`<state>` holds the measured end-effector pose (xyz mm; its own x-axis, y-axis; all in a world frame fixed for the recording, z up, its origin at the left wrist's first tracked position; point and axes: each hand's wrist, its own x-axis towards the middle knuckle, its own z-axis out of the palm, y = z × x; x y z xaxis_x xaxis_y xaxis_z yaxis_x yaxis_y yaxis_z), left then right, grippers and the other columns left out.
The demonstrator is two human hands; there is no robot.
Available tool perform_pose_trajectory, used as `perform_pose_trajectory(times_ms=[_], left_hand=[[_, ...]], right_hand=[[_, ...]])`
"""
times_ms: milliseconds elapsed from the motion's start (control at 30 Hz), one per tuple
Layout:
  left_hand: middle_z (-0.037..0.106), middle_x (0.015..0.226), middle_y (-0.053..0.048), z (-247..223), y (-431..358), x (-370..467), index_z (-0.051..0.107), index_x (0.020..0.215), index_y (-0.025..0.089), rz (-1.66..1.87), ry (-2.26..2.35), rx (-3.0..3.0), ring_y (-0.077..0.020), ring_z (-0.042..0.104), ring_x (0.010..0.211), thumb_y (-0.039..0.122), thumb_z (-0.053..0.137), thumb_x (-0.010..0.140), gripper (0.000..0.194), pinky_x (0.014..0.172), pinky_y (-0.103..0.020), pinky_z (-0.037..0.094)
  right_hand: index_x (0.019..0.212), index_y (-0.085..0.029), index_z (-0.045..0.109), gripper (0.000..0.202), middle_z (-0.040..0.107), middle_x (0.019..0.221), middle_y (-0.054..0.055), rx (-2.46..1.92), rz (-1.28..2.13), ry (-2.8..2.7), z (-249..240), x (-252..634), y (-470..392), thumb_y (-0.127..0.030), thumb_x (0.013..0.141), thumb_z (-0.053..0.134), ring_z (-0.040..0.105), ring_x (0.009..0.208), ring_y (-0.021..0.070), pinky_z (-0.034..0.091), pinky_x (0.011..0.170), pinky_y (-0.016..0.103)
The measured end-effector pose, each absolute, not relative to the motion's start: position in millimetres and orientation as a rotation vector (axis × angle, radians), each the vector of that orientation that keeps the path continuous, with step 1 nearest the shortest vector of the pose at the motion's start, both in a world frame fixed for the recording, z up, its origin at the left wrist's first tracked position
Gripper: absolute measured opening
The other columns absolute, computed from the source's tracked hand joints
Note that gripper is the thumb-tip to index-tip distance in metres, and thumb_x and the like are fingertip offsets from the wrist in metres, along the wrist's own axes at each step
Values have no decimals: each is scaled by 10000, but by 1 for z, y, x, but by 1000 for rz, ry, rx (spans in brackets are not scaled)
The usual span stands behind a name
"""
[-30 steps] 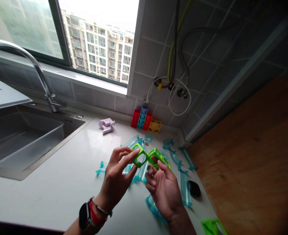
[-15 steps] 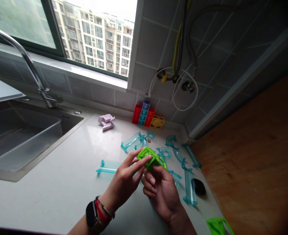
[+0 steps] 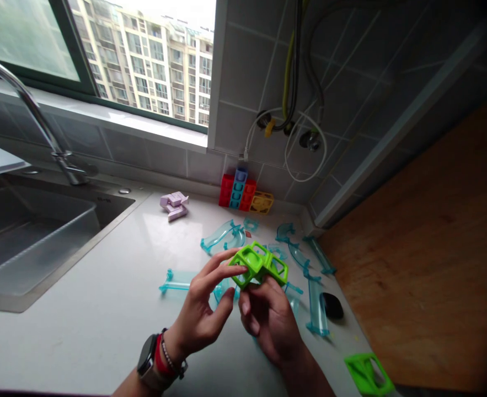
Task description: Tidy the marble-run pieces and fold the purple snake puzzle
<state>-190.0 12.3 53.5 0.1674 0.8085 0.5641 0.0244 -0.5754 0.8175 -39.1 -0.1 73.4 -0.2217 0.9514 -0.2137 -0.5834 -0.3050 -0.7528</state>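
My right hand grips a bright green plastic block piece from below, with fingers curled under it. The piece looks like joined hollow cubes, tilted above the counter. My left hand has its fingers spread, the fingertips touching the left side of the green piece and the thumb apart from it. Beneath and around the hands lie clear teal track pieces, among them a flat one on the left and a long one on the right.
At the wall stand red blocks, a blue and teal column and a yellow block. Pink blocks lie left of them. A black object and another green block are at right; the sink is at left.
The green piece has turned and shows more of its hollow faces. My left thumb has moved away from it, down and left. The camera view has shifted slightly.
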Motion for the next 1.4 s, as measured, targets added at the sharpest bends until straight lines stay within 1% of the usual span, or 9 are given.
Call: perform_pose_trajectory(times_ms=[133,267,467,667,800,933,1033,1167,1400], left_hand=[[568,1429,-112,50,10,-185,601,1061,239,1550,765,1466,-309,580,1357,150,664,943,161,1104,-460,517],[654,1350,-93,46,12,-180,516,1110,260,1612,776,1245,-276,656,1274,138,748,892,341,1048,-427,559],[610,1477,-140,49,15,-181,462,1383,321,1597,750,1128,-307,687,1241,138,849,796,726,994,-450,605],[615,1480,-121,45,15,-184,613,1363,284,1500,772,1235,-297,670,1257,167,827,829,587,1074,-422,549],[645,1421,-118,45,14,-186,605,1369,301,1401,707,1162,-239,739,996,271,840,832,587,764,-290,618],[710,1171,-94,56,15,-187,668,1205,233,1375,597,947,-152,663,736,510,736,899,419,559,-226,540],[670,899,-3,67,16,-189,632,1075,241,1271,577,712,-112,612,637,398,721,932,230,525,-204,511],[632,817,23,74,18,-193,583,1006,230,1184,579,584,-104,633,640,298,753,903,210,579,-203,553],[696,961,-19,67,19,-194,518,998,213,1263,559,548,-148,725,856,242,772,905,272,769,-244,595]], right_hand=[[854,-154,647,186,670,627,-9,-924,1639,-890,71,-42,-5,-329,914,666,490,389,61,364,405,176],[786,-142,629,275,665,662,3,-977,1573,-1088,75,-45,-7,-369,941,647,507,401,59,393,428,196],[943,-175,605,120,658,692,-23,-1040,1486,-1194,71,-45,-8,-287,919,642,558,432,89,450,453,219],[923,-185,592,130,608,640,-40,-1106,1403,-1302,71,-42,-8,-309,937,631,520,433,92,424,449,228],[949,-176,614,221,532,560,-62,-1137,1367,-1362,74,-41,-8,-397,969,619,505,441,108,420,457,241],[848,-188,622,275,619,727,5,-1195,1274,-1502,71,-39,-7,-394,1019,556,546,508,106,460,530,265],[871,-208,646,201,635,782,16,-1196,1160,-1650,67,-38,-5,-314,1019,560,579,600,133,468,602,283],[864,-228,663,151,632,753,9,-1123,1140,-1738,65,-38,-6,-226,990,579,597,662,166,461,656,305],[810,-211,659,259,612,706,4,-1174,1208,-1764,62,-38,-11,-271,1025,528,582,615,150,431,612,290]])
